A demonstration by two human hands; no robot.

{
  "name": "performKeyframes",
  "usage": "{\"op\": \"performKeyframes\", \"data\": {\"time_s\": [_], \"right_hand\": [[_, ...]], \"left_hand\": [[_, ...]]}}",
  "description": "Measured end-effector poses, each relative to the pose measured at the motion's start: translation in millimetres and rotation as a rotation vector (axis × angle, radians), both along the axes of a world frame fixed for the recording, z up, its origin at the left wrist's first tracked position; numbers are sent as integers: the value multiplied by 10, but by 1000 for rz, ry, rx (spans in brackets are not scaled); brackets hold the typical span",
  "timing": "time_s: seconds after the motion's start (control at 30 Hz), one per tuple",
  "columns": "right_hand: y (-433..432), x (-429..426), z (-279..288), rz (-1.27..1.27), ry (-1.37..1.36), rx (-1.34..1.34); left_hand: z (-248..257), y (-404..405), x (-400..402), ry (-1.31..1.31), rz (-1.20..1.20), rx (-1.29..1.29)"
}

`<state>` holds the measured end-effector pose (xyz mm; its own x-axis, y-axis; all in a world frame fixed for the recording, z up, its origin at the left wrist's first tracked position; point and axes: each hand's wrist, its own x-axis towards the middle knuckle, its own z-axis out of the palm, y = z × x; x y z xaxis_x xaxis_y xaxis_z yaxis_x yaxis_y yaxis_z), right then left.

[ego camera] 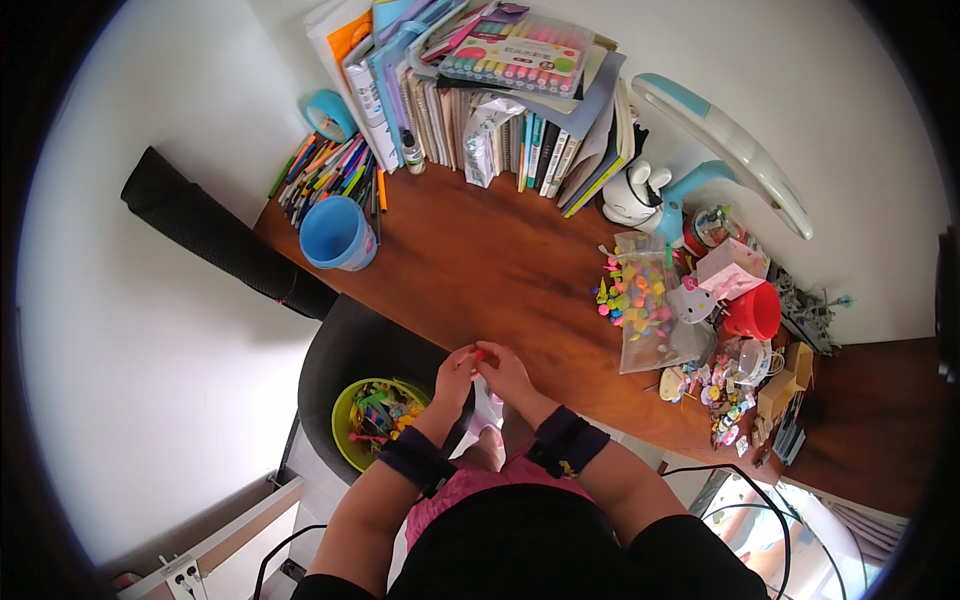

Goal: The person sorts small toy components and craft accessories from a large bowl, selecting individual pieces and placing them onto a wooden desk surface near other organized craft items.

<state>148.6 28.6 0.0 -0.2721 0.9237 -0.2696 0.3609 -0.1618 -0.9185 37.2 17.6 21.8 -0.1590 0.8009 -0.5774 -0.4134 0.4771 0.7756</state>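
Observation:
My left hand (pixel 454 379) and my right hand (pixel 510 377) meet at the front edge of a brown wooden desk (pixel 480 262). Pinched between the fingertips of both is a small red piece (pixel 478 355); its shape is mostly hidden. Below and left of my left hand, a yellow-green bucket (pixel 340 422) sits on a dark grey chair (pixel 328 360), filled with mixed small colourful toys (pixel 384 411). To the right of my right hand, a clear zip bag (pixel 637 349) of colourful small pieces lies on the desk.
A blue tub (pixel 334 236) stands at the desk's left, before a heap of pens (pixel 337 169). Books (pixel 450 127) line the back under a marker case (pixel 517 56). A desk lamp (pixel 720 142), red cup (pixel 754 311) and small trinkets (pixel 724 405) crowd the right.

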Motion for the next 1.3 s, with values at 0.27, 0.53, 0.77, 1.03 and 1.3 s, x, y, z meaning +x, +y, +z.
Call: {"op": "performKeyframes", "data": {"time_s": [0.27,0.53,0.77,1.03,1.3], "right_hand": [[-188,-271,53,173,46,-100],[-440,-444,-282,368,8,-79],[-565,-587,-64,550,-54,-245],[-655,-688,-46,619,-4,-258],[-828,-758,-447,721,-32,-252]], "left_hand": [[-146,-352,-266,23,104,-40],[-67,-733,-380,34,224,-130],[-216,-1047,-453,-45,374,-182],[-207,-1190,-471,-43,499,-201],[-334,-1354,-520,16,513,-220]]}}
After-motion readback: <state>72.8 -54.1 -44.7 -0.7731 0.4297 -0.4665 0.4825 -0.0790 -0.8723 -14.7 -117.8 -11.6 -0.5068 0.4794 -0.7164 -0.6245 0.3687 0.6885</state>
